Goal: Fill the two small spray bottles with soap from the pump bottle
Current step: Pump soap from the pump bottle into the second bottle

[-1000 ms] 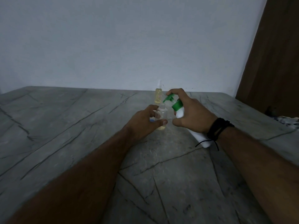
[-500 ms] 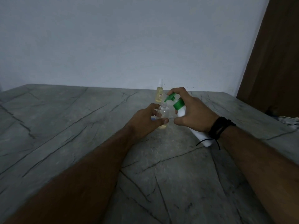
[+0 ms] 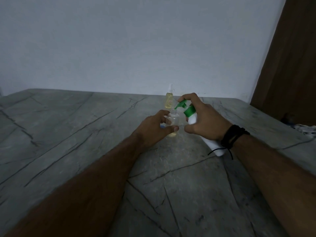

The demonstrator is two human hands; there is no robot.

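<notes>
At table centre, on grey veined stone (image 3: 85, 134): left hand (image 3: 153, 130) wrapped round a small clear spray bottle (image 3: 172, 120), thumb across the near side, fingers curled behind. Cap off, threaded neck open at the top, a thin layer of yellowish soap at the bottom. Held upright, base at or very near the tabletop; contact hard to tell.

Just to its right: right hand (image 3: 205, 122) gripping a white pump bottle (image 3: 209, 142) with green collar and green pump head (image 3: 182, 105). Tilted hard, base toward the wrist and lifted off the stone, nozzle pointing down-left, tip directly over the open neck of the clear bottle, touching or nearly so. Index finger hooked over the top of the pump head, thumb and remaining fingers clamped round the white body below the collar.

Behind both, near the far edge: second small spray bottle (image 3: 169, 100), upright, clear cap on, filled most of the way with yellow liquid, small red-and-white label on the front. Apart from both hands.

On the right wrist: black corded bracelet (image 3: 234, 135), loose ends hanging. Plain pale wall (image 3: 136, 48) beyond; dark brown wooden panel (image 3: 290, 65) at far right; patterned cloth (image 3: 306, 129) at the right table edge, too dim to identify.
</notes>
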